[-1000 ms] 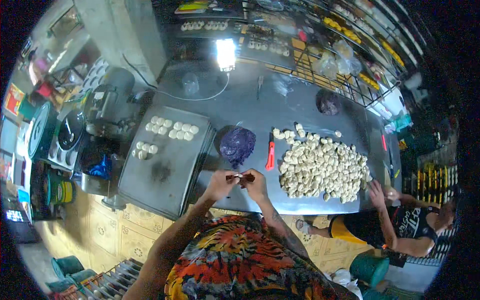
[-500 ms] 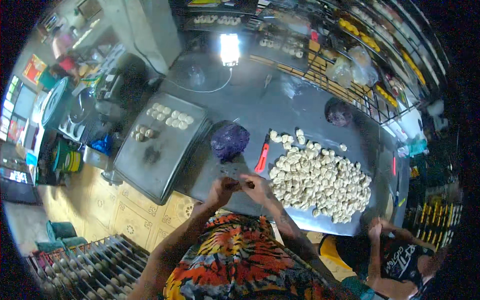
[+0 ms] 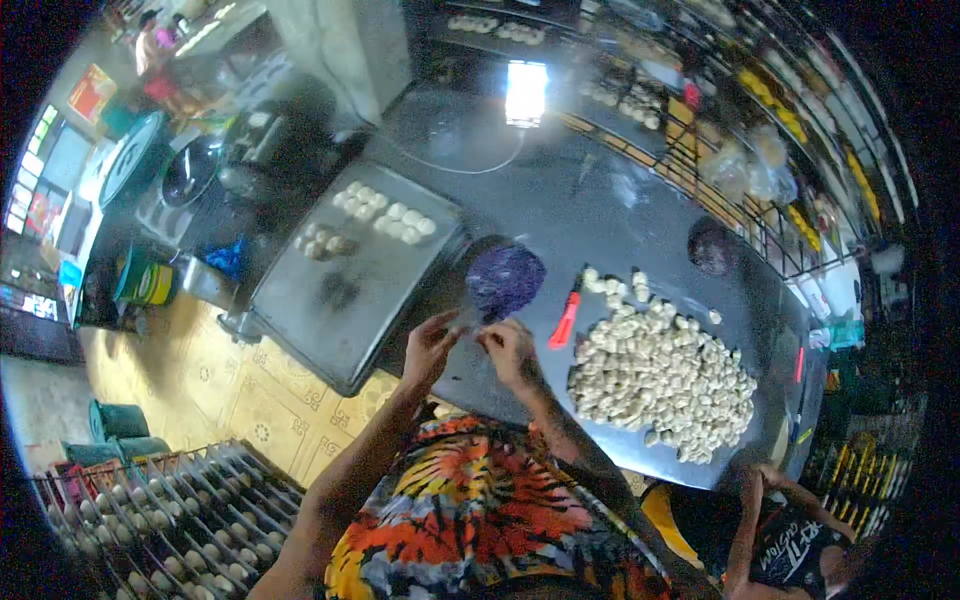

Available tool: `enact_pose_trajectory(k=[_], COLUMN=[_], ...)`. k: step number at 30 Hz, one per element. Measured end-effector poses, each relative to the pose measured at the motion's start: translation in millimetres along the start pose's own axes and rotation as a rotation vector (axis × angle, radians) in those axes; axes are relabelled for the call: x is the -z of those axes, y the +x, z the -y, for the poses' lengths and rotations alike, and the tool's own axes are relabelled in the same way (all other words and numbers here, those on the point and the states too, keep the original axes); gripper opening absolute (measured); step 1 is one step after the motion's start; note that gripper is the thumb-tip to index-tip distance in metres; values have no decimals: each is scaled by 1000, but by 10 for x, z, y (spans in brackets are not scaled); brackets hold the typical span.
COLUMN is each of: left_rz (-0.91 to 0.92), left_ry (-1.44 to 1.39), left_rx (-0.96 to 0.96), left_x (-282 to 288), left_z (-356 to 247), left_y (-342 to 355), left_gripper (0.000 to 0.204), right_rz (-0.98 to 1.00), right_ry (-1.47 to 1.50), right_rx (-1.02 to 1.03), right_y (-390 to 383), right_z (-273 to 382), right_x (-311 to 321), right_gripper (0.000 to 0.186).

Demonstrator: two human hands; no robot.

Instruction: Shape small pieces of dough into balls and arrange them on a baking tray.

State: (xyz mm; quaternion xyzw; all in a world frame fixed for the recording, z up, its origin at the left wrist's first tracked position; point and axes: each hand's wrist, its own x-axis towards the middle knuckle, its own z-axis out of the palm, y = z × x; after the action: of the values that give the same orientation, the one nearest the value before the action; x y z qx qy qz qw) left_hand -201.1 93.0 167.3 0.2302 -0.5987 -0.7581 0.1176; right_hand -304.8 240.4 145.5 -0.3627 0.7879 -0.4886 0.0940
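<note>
Both my hands are raised just in front of a lumpy purple mound on the dark table. My left hand has its fingertips pinched around something small and indistinct. My right hand is closed close beside it, its fingertips on something I cannot make out. A red box cutter lies to the right of the mound, beside a large heap of pale dough pieces. On the left, a metal tray holds groups of round, flattened white dough pieces.
A co-worker is at the lower right. A rack of trays with dough balls stands lower left. Shelving lines the back. A dark bowl, buckets and another person are on the left.
My hands have moved up toward the purple mound, and the brown item seen between them earlier no longer shows clearly. The view has turned, bringing more of the lower-left rack into sight.
</note>
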Motion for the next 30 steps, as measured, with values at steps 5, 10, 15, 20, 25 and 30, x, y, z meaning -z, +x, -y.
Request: enact_pose_trajectory(k=[5, 10, 15, 20, 25, 30], left_rz=[-89, -139, -329, -113, -101, -186], left_ry=[-37, -56, 305, 967, 1252, 1439], left_rx=[164, 267, -38, -691, -682, -661], left_x=[654, 1376, 2529, 3072, 2841, 2678], left_z=[-196, -235, -116, -89, -164, -205], left_y=[38, 140, 651, 1225, 1060, 939], left_gripper=[24, 25, 30, 40, 49, 46], right_rz=[111, 235, 276, 247, -15, -349], right_ry=[355, 406, 679, 606, 96, -633], right_rx=[-313, -365, -567, -708, -545, -406], right_y=[400, 717, 773, 389, -216, -667], right_z=[181, 586, 787, 481, -244, -802], right_x=[-595, -1124, -1224, -587, 296, 1220], right_gripper=[17, 26, 33, 33, 34, 37])
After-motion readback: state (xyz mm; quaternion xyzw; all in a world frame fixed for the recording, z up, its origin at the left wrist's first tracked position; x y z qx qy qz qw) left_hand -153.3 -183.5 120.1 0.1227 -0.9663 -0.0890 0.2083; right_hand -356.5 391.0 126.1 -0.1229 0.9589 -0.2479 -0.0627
